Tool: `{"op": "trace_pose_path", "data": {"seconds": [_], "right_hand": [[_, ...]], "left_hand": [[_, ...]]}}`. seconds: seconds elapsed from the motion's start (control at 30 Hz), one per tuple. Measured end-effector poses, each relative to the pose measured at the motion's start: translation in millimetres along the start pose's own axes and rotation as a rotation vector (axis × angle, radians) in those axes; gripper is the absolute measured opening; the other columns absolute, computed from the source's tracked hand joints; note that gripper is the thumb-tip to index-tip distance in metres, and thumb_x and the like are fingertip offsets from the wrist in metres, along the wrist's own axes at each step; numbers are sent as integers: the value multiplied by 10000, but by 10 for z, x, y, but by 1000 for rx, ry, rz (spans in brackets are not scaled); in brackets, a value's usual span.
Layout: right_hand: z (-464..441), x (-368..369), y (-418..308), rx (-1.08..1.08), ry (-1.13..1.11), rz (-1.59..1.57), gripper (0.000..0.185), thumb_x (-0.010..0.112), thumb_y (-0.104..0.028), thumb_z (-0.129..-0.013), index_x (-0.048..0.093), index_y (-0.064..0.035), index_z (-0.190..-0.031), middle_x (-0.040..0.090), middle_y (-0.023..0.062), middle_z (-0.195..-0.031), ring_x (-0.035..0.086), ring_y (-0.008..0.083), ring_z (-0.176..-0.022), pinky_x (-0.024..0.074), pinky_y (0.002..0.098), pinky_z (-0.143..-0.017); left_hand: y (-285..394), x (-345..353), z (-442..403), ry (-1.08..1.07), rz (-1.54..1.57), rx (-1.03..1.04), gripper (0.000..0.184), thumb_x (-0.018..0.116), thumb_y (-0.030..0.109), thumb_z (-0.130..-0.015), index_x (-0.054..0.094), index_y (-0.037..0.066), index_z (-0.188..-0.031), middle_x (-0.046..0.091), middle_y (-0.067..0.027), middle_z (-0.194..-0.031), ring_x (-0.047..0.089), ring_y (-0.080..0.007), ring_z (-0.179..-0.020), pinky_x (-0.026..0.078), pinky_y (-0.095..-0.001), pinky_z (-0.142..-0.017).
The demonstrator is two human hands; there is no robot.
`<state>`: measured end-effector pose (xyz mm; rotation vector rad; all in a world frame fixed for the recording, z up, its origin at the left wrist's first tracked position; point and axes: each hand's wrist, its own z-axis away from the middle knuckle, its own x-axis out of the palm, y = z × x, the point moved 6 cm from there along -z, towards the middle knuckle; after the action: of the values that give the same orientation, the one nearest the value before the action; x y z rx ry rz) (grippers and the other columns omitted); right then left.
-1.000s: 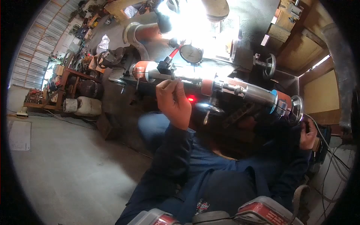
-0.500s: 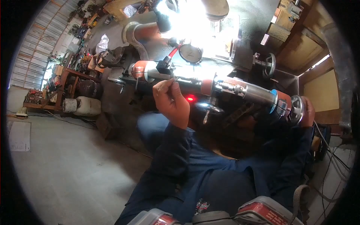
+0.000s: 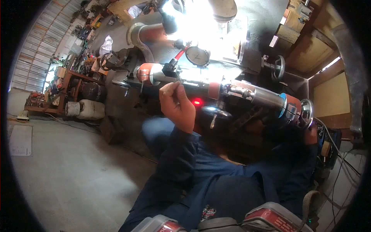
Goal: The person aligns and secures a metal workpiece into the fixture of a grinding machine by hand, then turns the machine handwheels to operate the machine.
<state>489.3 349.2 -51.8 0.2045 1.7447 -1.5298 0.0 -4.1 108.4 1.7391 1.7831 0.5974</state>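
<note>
My left hand (image 3: 177,105) is closed in a pinch, thumb against fingers, at the middle of a long machine. What sits between the fingertips is too small to make out. Just above it, a black clamp block (image 3: 169,69) holds a red arm beside a round dial gauge (image 3: 197,56). The metal shaft (image 3: 193,82) runs close to the fingertips. At the machine's right end is a chrome handwheel (image 3: 307,112). My right hand (image 3: 310,136) is at that wheel's lower edge, its fingers mostly hidden. A second handwheel (image 3: 216,112) with a crank handle stands between my hands.
A bright lamp (image 3: 168,19) glares over the machine's top. Orange-banded collars (image 3: 145,73) sit along the shaft. At left are a cluttered bench (image 3: 63,91) and a pale gas cylinder (image 3: 89,109). Cables (image 3: 336,149) hang at the right, near a wooden wall.
My right hand has moved down from the right side of the end handwheel to its lower edge. The left hand keeps its pinch in nearly the same place.
</note>
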Motion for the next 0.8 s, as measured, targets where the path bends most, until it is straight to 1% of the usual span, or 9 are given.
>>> {"op": "trace_pose_path", "data": {"seconds": [0.07, 0.1, 0.2, 0.3, 0.33, 0.4, 0.5, 0.67, 0.8], "right_hand": [[66, -61, -169, -4, -140, 92, 307, 599, -231, -978, 654, 10, -1159, 697, 90, -1025, 643, 179, -932, 504, 352, -829], [114, -85, -286, -7, -211, 138, 323, 598, -249, -991, 651, 21, -1161, 697, 95, -1027, 637, 180, -939, 497, 354, -839], [409, -144, -689, 9, -1, -267, 342, 600, -279, -1005, 643, 33, -1138, 686, 79, -999, 609, 168, -924, 476, 332, -839], [428, -252, -1092, -78, -58, -271, 298, 593, -254, -1017, 639, 19, -1126, 666, 47, -985, 589, 150, -902, 464, 303, -823], [407, -259, -1156, -91, -40, -302, 284, 586, -241, -1021, 639, 18, -1126, 660, 42, -983, 584, 143, -900, 460, 294, -824], [327, -263, -1248, -117, -4, -365, 257, 574, -214, -1029, 639, 16, -1126, 648, 31, -980, 574, 128, -896, 451, 275, -824], [214, -301, -1175, -64, 107, -457, 247, 549, -202, -1044, 642, 12, -1125, 646, 24, -988, 571, 123, -904, 445, 261, -838], [-80, -359, -1076, -107, 196, -336, 261, 563, -235, -1043, 656, 1, -1106, 647, 25, -983, 568, 113, -903, 449, 255, -843], [-236, -303, -1134, -109, 213, -338, 294, 563, -277, -1044, 662, -3, -1081, 647, 26, -980, 566, 105, -895, 452, 254, -836]], "left_hand": [[-52, 0, 21, -28, 8, -3, 119, 600, 112, -1008, 621, 7, -1058, 589, -22, -948, 539, -72, -737, 452, -215, -633], [-85, 2, 37, -27, 33, -21, 118, 600, 113, -1008, 620, 10, -1062, 586, -19, -943, 526, -63, -718, 438, -208, -610], [-140, 12, 67, -32, 81, -60, 118, 602, 114, -1008, 618, 16, -1072, 579, -10, -934, 497, -43, -678, 407, -193, -559], [-108, 17, 59, -42, 67, -45, 120, 602, 112, -1008, 616, 13, -1074, 577, -8, -939, 488, -40, -673, 399, -190, -553], [-78, 17, 51, -38, 60, -23, 119, 602, 109, -1007, 617, 10, -1072, 577, -8, -942, 488, -41, -674, 399, -191, -556], [-37, 18, 35, -36, 46, -4, 118, 602, 104, -1006, 619, 3, -1065, 578, -12, -950, 499, -50, -695, 412, -196, -580], [3, 13, 19, -40, 23, 1, 119, 600, 98, -1004, 626, -8, -1051, 584, -23, -961, 534, -75, -758, 446, -212, -657], [2, 9, 9, -42, 0, 24, 128, 598, 100, -1004, 635, -18, -1037, 596, -41, -972, 571, -111, -856, 471, -244, -785], [27, 4, -2, -38, 22, -4, 132, 603, 109, -1003, 636, -15, -1030, 598, -39, -966, 569, -109, -844, 469, -241, -774]]}}
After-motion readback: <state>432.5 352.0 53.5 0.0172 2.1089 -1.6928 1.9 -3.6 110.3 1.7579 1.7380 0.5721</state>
